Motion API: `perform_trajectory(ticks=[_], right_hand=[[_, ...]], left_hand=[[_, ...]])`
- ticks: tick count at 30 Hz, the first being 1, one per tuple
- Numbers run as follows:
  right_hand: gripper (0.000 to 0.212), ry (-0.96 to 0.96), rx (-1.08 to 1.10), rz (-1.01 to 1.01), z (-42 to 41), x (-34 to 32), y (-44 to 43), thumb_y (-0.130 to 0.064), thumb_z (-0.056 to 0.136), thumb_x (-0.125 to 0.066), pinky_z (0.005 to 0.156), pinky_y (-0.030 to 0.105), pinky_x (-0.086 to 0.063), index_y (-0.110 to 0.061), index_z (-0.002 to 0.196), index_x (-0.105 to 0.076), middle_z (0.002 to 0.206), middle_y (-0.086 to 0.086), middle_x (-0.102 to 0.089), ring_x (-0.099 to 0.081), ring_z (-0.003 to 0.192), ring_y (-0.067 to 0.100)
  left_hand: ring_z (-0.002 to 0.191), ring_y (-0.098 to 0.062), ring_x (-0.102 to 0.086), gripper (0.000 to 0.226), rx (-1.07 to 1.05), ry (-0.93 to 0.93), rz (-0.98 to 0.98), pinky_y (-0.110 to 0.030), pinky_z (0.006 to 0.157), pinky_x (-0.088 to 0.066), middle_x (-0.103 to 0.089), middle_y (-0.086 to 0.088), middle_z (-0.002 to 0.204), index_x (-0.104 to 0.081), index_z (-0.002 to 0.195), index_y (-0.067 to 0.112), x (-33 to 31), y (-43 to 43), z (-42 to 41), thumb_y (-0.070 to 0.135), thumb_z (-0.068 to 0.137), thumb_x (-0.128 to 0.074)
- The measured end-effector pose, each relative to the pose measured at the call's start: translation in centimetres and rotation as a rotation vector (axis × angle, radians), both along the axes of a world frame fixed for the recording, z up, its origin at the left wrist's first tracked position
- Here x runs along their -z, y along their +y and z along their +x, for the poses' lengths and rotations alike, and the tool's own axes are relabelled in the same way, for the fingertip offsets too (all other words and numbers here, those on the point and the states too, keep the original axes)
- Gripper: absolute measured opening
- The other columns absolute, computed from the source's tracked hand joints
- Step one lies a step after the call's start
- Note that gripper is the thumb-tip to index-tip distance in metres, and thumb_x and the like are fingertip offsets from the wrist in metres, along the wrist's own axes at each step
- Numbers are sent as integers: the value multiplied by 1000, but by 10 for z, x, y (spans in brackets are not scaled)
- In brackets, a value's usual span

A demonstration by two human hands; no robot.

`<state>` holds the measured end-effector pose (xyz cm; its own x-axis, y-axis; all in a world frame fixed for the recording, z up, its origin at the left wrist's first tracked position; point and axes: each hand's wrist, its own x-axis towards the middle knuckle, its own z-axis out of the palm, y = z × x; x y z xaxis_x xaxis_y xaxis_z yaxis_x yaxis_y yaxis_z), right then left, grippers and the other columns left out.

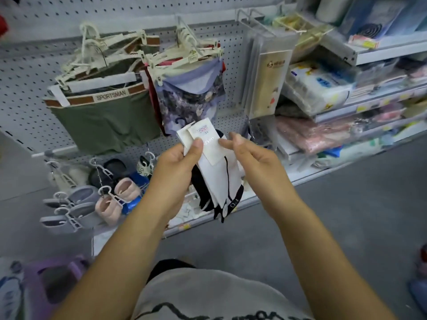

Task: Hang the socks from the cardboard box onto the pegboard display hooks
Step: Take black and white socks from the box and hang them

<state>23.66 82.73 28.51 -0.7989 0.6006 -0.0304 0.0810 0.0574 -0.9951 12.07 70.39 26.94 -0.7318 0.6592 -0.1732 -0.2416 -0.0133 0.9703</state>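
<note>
A bunch of white and black socks [219, 179] with white card labels [203, 137] hangs in front of me at mid-frame. My left hand [178, 162] grips the bunch at the labels, thumb on top. My right hand [245, 148] pinches the right edge of the front label with thumb and fingertips. The grey pegboard [27, 72] stands behind, with hooks carrying underwear on hangers. The cardboard box is not in view.
Green shorts [104, 116] and patterned briefs [191, 93] hang on the pegboard. Slippers on hangers [76, 204] lie on the low shelf at left. Packaged goods [323, 88] fill shelves at right. A purple stool [53, 280] stands on the grey floor at lower left.
</note>
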Motion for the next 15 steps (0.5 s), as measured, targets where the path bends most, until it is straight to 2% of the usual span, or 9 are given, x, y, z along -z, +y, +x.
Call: perform_trajectory(ticks=[2, 4, 9, 12, 15], right_hand=[[22, 31, 35, 0, 2, -1, 8, -35, 98, -62, 96, 19, -50, -23, 112, -73, 117, -13, -72, -64, 112, -1], [23, 39, 22, -8, -2, -2, 14, -29, 93, -71, 94, 33, -55, -16, 113, -69, 109, -2, -74, -69, 106, 16], [15, 49, -62, 51, -26, -5, 22, -24, 90, -75, 80, 36, -61, -13, 100, -70, 96, 0, -78, -75, 90, 18], [16, 80, -46, 32, -46, -11, 29, -28, 93, -72, 72, 30, -59, -16, 101, -65, 95, -2, -79, -76, 88, 15], [16, 109, -70, 34, -72, -26, 36, -28, 95, -70, 72, 34, -60, -18, 104, -61, 97, -2, -79, -76, 89, 17]], left_hand=[[101, -20, -75, 26, 2, 14, 5, -31, 82, -57, -78, -4, 111, -77, 108, 20, -2, -1, -2, 40, 97, -64], [106, -20, -74, 28, 0, 27, 17, -35, 89, -55, -78, -3, 114, -77, 110, 19, -8, -2, -4, 40, 93, -69], [109, -19, -73, 25, -50, 106, 23, -40, 96, -54, -78, 0, 113, -79, 107, 25, -18, -3, -18, 42, 91, -70], [110, -16, -72, 24, -128, 181, 14, -48, 104, -51, -78, 6, 113, -79, 105, 35, -28, -7, -39, 48, 94, -63], [107, -8, -72, 22, -211, 265, -1, -44, 104, -51, -77, 15, 111, -76, 104, 48, -42, -15, -65, 54, 94, -57]])
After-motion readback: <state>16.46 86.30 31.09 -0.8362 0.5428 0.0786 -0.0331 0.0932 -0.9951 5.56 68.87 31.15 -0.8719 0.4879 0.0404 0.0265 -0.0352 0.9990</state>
